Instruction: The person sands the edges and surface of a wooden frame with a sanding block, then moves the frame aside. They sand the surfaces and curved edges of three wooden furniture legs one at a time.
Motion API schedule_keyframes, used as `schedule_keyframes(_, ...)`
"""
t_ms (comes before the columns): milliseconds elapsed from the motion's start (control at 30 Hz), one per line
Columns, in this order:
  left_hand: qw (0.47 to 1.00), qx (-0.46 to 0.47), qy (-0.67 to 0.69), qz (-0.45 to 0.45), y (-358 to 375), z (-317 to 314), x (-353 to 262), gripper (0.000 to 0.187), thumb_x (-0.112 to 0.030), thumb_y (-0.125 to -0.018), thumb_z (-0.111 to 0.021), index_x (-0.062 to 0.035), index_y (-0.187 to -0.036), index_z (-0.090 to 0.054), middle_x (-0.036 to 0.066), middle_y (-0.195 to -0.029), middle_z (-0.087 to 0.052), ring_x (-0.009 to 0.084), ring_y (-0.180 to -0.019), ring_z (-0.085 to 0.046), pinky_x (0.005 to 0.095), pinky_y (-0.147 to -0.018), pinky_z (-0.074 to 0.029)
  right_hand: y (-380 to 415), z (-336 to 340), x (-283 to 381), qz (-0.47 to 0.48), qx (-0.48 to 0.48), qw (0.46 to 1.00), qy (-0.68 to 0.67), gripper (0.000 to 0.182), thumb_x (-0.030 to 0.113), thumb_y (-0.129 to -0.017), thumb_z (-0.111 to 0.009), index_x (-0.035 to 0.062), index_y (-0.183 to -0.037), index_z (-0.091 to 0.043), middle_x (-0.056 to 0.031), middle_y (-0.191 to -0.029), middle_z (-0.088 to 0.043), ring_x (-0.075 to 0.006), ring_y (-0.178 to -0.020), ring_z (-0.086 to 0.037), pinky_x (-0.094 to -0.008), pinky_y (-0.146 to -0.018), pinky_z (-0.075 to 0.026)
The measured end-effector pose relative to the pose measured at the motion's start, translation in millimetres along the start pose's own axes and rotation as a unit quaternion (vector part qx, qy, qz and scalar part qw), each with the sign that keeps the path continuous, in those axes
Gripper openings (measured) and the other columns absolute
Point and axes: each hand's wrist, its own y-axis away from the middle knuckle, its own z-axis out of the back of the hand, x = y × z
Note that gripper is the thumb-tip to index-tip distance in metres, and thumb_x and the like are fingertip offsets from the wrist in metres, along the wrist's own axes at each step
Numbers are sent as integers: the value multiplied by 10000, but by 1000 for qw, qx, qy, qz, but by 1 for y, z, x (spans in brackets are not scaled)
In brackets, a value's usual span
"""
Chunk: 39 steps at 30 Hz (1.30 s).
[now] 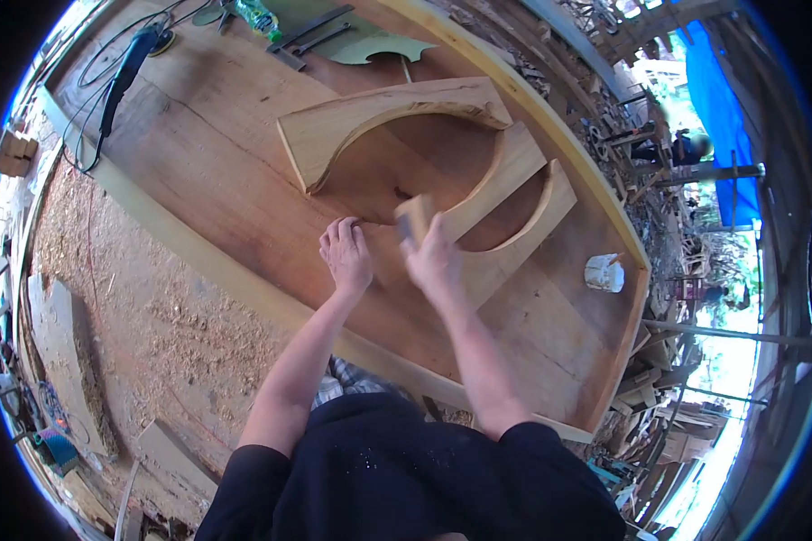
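My right hand [435, 263] grips a small wooden block [413, 219], pale with a dark side, above the curved wooden pieces; hand and block are slightly blurred. My left hand [346, 260] lies palm down on the wood to the left, fingers stretched forward, by the near edge of the work. Beyond the hands, an arch-shaped wooden piece [309, 144] lies on the large wooden tabletop [207, 135]. A second curved piece [519, 248] with a rounded cutout extends to the right, partly hidden by my right hand and forearm.
A corded power tool [128, 77] lies at the table's far left. A green bottle [258, 18], metal squares [311, 38] and a green sheet [379, 47] are at the back. A white tub [604, 272] stands right. Wood shavings [198, 334] cover the ground; a raised rim [235, 275] borders the tabletop.
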Motion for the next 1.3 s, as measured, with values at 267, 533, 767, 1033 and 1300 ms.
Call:
schedule_keyframes(267,1000,-24,-12,1,4,-5,0,243,-189,-958,-476,-138,-1173,-577,71,-1219,-553,295,-1186,-441,429,-1002,-311,-60,44,-43,-98,156,983,-2,712,330,-786,-733,-6,-1302,-375,-283,-1117,-620,-428,-998,-631,-510,-879,-496)
schedule_keyframes(533,972,-53,-142,-179,-13,-9,-26,313,-176,-906,-542,-119,-1214,-547,115,-1263,-512,307,-1191,-438,486,-1003,-299,-33,35,-26,3,115,993,-13,633,258,-803,-710,-21,-1245,-354,-287,-1037,-626,-455,-984,-619,-537,-848,-489)
schedule_keyframes(767,954,54,-202,-214,-14,-8,-41,428,-420,-877,-591,-109,-1169,-612,121,-1124,-579,321,-1046,-512,489,-949,-319,-125,39,-150,-98,88,991,3,706,419,-746,-750,-2,-1218,-436,-271,-1060,-637,-417,-1006,-627,-501,-885,-493)
schedule_keyframes(1033,947,89,-232,-203,-15,-6,-47,481,-553,-855,-595,-146,-1099,-678,145,-1188,-557,324,-1100,-498,483,-944,-304,-87,48,-88,-100,134,985,-44,675,244,-795,-700,-11,-1315,-353,-289,-1073,-621,-453,-972,-627,-547,-859,-487)
schedule_keyframes(1300,948,78,-231,-204,-17,-10,-48,333,-468,-827,-650,-199,-1023,-656,76,-1110,-569,323,-1087,-497,503,-951,-315,-155,53,-186,-165,42,985,-18,564,268,-823,-666,-41,-1229,-425,-272,-991,-651,-421,-912,-650,-505,-825,-515)
